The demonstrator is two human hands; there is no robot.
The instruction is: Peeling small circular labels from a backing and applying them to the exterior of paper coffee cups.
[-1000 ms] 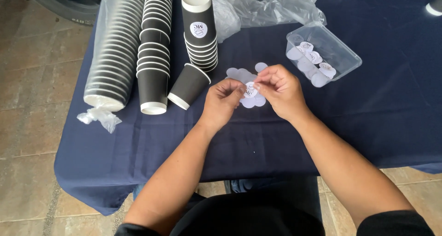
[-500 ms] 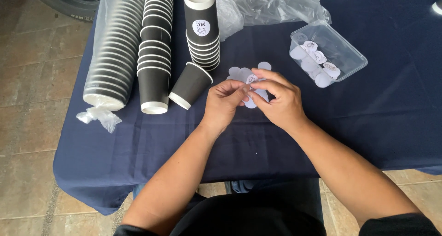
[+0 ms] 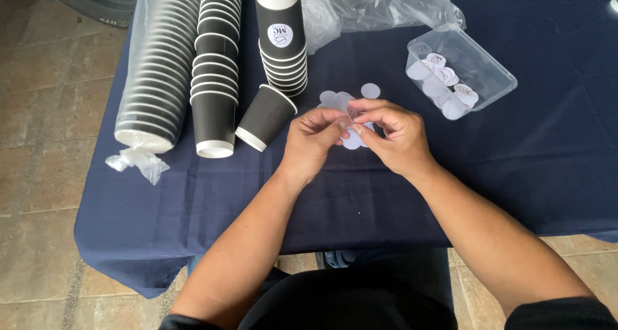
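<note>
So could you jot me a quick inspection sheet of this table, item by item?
Surface: dark blue tablecloth over a table.
Job's things: round white sticker pinched between both hands; loose stickers under them.
Clutter: upright cup stack, lying cup stacks, bagged stack, single cup on its side, clear tub of stickers, plastic bag.
Hands: left hand and right hand meet at the sticker.
Cables: nothing seen.
Surroundings: tiled floor.
</note>
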